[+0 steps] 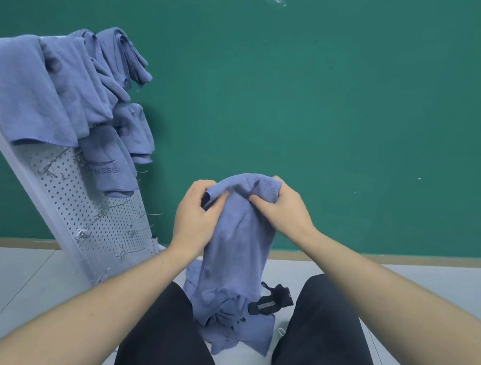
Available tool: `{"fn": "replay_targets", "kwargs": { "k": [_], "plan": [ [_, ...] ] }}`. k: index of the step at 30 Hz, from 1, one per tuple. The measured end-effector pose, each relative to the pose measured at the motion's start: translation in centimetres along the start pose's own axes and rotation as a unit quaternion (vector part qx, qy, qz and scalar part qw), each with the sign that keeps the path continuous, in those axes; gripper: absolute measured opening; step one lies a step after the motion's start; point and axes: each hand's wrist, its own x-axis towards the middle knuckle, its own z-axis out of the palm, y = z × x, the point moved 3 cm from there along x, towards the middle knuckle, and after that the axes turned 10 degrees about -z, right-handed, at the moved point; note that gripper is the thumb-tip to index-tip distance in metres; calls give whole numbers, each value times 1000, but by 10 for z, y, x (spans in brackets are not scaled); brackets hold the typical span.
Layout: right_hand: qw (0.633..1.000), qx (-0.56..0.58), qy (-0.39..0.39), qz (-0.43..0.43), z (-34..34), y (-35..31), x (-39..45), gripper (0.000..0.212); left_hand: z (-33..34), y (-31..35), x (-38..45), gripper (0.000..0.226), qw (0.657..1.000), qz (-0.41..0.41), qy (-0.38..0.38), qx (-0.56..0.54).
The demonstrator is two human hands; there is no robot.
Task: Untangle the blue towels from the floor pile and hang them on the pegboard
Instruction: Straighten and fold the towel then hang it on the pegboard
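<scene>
I hold a blue towel (pixel 240 237) up in front of me by its top edge. My left hand (pixel 194 216) grips the towel's left corner, and my right hand (pixel 286 209) pinches its right side. The towel hangs down into a tangled pile of blue towels (pixel 234 324) on the floor between my legs. A white pegboard (pixel 101 220) with metal hooks leans at the left. Several blue towels (pixel 62 93) hang over its upper part.
A green wall (pixel 332 117) stands behind, with a tan baseboard along the grey tiled floor (pixel 9 281). A black strap or tag (pixel 271 300) lies on the pile's right side. My dark-trousered legs flank the pile.
</scene>
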Motion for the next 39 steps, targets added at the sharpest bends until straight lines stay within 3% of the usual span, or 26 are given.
{"fn": "replay_targets", "kwargs": {
  "k": [3,8,14,21,26,30,32,35,37,39],
  "plan": [
    [998,-52,18,-10,5,-8,-3,14,6,-2,-1,24,999,21,-11,43],
    [997,71,16,-13,15,-23,-1,12,19,6,-4,22,998,-13,0,67],
    [997,61,10,-46,19,-21,-5,15,29,8,6,11,976,-184,30,-110],
    [991,121,-10,-49,27,-27,-7,16,31,1,4,8,968,-199,9,-155],
    [970,239,-42,-31,25,-27,-5,39,24,2,3,16,955,-183,-60,-225],
    [950,293,-112,-9,26,-29,-4,53,22,-2,5,14,938,-209,-63,-270],
    [950,286,-121,-25,28,-29,-5,50,21,-4,7,18,934,-229,-65,-268],
    [977,191,-28,-91,25,-24,1,45,17,-8,13,24,941,-231,-74,-236],
    [985,150,-1,-87,24,-22,6,63,13,-11,20,25,946,-228,-75,-218],
    [982,177,-41,-49,26,-22,12,82,9,-11,25,24,955,-210,-83,-195]
  ]
}}
